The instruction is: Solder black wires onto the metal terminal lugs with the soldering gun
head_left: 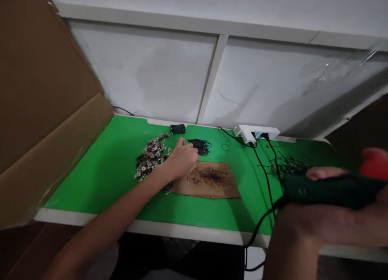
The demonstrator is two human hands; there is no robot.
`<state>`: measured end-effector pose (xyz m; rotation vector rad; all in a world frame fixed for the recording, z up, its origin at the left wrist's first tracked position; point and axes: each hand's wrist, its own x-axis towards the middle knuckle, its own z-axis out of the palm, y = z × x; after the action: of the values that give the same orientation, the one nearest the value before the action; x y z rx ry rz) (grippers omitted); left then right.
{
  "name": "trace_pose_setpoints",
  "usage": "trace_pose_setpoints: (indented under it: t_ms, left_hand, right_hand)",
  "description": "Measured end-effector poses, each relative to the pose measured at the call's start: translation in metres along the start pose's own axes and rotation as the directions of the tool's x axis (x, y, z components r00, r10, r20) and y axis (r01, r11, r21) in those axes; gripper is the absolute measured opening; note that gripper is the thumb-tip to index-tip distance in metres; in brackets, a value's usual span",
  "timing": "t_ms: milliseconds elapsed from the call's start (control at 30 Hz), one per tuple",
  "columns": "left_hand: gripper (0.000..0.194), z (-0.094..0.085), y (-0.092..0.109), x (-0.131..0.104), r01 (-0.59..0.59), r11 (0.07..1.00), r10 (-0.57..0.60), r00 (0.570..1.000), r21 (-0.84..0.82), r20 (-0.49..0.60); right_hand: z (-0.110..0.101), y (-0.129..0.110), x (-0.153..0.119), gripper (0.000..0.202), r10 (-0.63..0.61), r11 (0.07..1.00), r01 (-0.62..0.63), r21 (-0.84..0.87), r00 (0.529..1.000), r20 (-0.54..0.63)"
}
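Right hand [348,227], blurred at the near right, grips a dark green corded tool [327,191]. Left hand [183,158], fingers curled, is at the edge of thin black rods [200,147], far centre; its grip cannot be told. Small metallic pieces [151,153] lie heaped left, stained brown cardboard [212,181] nearer, 1 white power strip [257,131] far right.

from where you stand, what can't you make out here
Head view:
Left hand: its fingers hide whether anything is held.
Right hand: blurred, cut off by the right edge.
Dark tool: exact kind too blurred to tell.
Red object: blurred, cut by the right edge.
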<state>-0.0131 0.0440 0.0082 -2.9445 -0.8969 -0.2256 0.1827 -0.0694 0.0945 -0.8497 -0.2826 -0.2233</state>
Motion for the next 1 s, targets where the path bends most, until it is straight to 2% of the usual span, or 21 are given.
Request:
trace_pose_setpoints:
  t_ms: [33,100,200,367,567,800,900,1000]
  left_hand:
    - [0.026,0.000,0.001,0.000,-0.004,1.000,0.004,1.000,0.004,-0.008]
    - [0.024,0.001,0.002,0.001,0.002,1.000,-0.002,1.000,0.003,-0.012]
    - [0.020,0.000,0.003,0.001,0.029,1.000,-0.029,1.000,-0.006,0.006]
    - [0.016,-0.003,0.007,0.000,0.041,0.999,-0.041,0.998,-0.002,0.040]
    - [0.015,-0.003,0.013,-0.006,0.023,0.999,-0.022,0.999,-0.041,0.028]
    - [0.012,0.005,0.021,-0.009,0.029,0.994,-0.029,1.000,-0.109,0.001]
    - [0.012,0.006,0.020,-0.008,0.055,0.995,-0.059,0.997,-0.085,-0.045]
    - [0.018,0.005,0.019,-0.007,0.071,0.997,-0.071,0.997,-0.024,-0.034]
  right_hand:
    - [0.011,0.005,0.002,0.028,-0.090,0.993,0.084,0.079,0.993,0.075]
    - [0.029,0.020,0.003,0.024,-0.168,0.976,0.144,0.162,0.975,0.148]
    - [0.041,0.045,-0.007,0.029,-0.099,0.983,0.063,0.171,0.973,0.208]
    - [0.032,0.070,-0.025,0.035,0.089,0.989,-0.116,0.093,0.961,0.261]
    - [0.028,0.074,-0.026,0.038,0.137,0.985,-0.162,0.055,0.939,0.316]
    - [0.026,0.078,-0.026,0.032,0.145,0.988,-0.152,-0.001,0.943,0.301]
    - [0.026,0.078,-0.025,0.028,0.158,0.987,-0.151,-0.047,0.937,0.311]
    - [0.027,0.077,-0.024,0.025,0.166,0.986,-0.164,-0.030,0.936,0.310]
